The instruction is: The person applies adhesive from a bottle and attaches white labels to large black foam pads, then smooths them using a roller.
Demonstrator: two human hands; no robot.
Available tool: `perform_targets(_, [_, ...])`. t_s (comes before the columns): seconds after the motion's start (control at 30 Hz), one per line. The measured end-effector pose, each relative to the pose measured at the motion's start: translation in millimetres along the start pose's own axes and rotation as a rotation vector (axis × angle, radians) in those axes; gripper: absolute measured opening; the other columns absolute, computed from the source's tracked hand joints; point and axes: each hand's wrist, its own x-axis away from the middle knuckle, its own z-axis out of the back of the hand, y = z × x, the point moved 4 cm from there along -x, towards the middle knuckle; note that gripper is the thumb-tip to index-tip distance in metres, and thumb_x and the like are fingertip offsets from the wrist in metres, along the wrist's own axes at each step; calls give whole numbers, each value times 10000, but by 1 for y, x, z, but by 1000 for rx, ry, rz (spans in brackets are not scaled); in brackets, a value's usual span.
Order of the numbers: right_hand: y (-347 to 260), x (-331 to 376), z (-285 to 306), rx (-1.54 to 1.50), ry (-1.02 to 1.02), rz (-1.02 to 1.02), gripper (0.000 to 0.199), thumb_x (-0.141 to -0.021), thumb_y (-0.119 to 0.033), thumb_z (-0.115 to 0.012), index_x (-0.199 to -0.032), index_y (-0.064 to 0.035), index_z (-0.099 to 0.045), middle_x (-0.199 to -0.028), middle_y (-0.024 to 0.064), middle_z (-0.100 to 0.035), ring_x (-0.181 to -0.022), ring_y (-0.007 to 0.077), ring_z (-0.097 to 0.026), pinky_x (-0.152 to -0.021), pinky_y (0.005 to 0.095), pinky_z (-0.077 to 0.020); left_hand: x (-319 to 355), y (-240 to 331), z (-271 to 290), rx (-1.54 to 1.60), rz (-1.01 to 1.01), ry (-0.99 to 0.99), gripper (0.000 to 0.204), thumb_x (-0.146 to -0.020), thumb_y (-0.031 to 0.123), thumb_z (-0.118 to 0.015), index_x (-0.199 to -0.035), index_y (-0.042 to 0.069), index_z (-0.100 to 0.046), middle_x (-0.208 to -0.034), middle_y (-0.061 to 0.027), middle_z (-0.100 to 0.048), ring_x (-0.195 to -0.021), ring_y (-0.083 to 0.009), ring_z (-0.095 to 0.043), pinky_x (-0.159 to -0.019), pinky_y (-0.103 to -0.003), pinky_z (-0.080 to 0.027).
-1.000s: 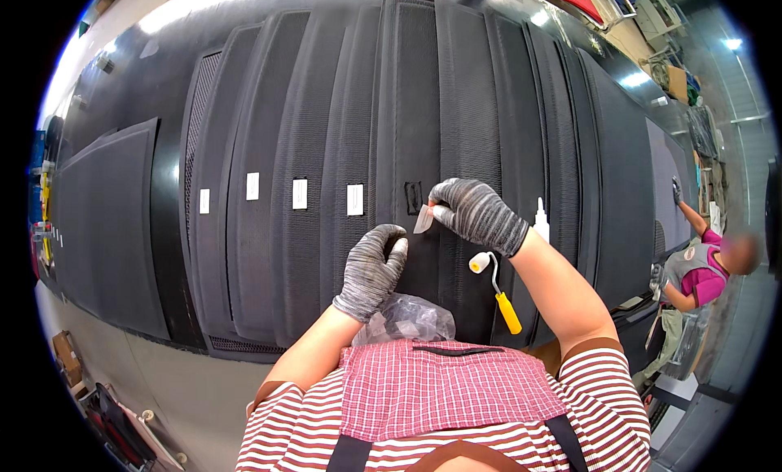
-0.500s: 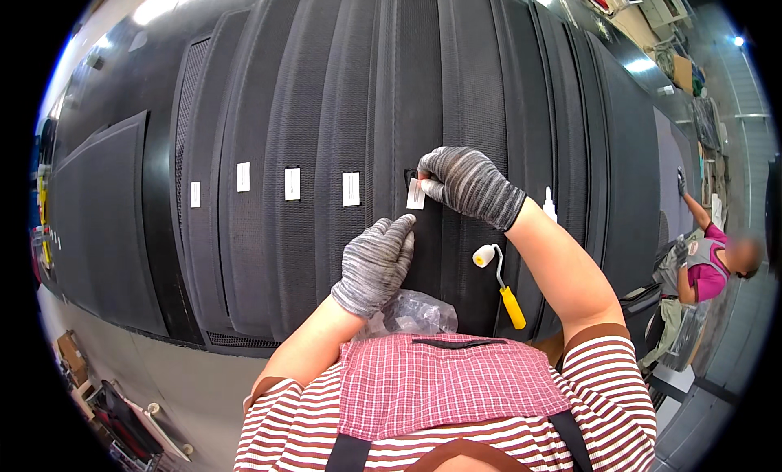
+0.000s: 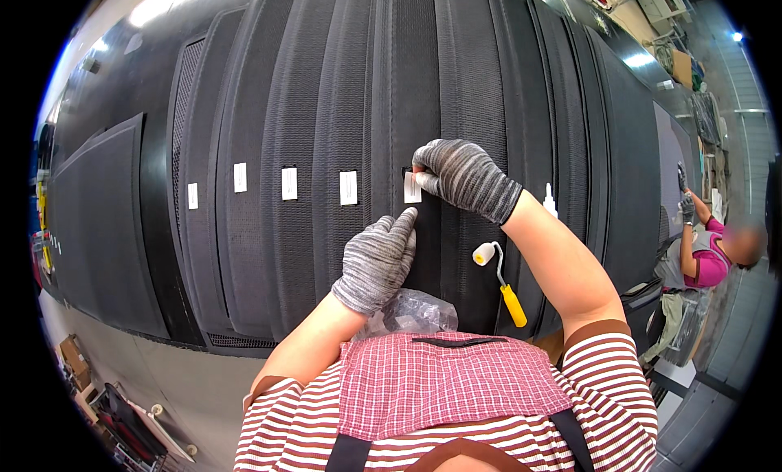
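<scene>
My right hand point(image 3: 466, 179), in a grey striped knit glove, pinches the upper edge of a small white label point(image 3: 413, 188) with thumb and fingertips. The label lies over a small dark cutout in a black textured mat strip point(image 3: 419, 73). My left hand point(image 3: 375, 264), gloved alike, rests on the mat just below the label, fingers partly stretched out and tips apart from it. Nothing shows in it, though its underside is hidden. Further left, similar white labels point(image 3: 349, 188) sit on neighbouring mats in a rough row.
A small roller with a yellow handle point(image 3: 512, 306) lies right of my hands. Beyond it stands a white nozzle bottle point(image 3: 549, 201), partly behind my forearm. Crumpled clear plastic point(image 3: 414, 312) lies near my apron. Another person point(image 3: 705, 248) works at the far right.
My right hand has moved slightly up and left, and the label now sits straighter and higher over the cutout. My left hand has barely moved. The other person's hands have come closer together.
</scene>
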Motion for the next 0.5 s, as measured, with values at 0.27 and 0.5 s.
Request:
perform_targets(0.27, [4,-3,-4,9,-6,-13,170,-891,-248,-659,-909,-82,-691,-809,94,-670,-774,270,-667,-721,379,-534,-8,0,-3,-74,48,-109,379,-937,189,-590,-1298,74,-570,-826,-123,-611,-702,-295,-639,-631,-413,-531])
perform_targets(0.5, [5,-8,-6,4,-28,-50,176,-876,-253,-678,-879,-78,-693,-777,85,-673,-735,259,-665,-700,369,-538,-12,1,-5,-111,60,-127,382,-943,200,-579,-1305,79,-563,-819,-125,-611,-671,-296,-636,-597,-418,-526])
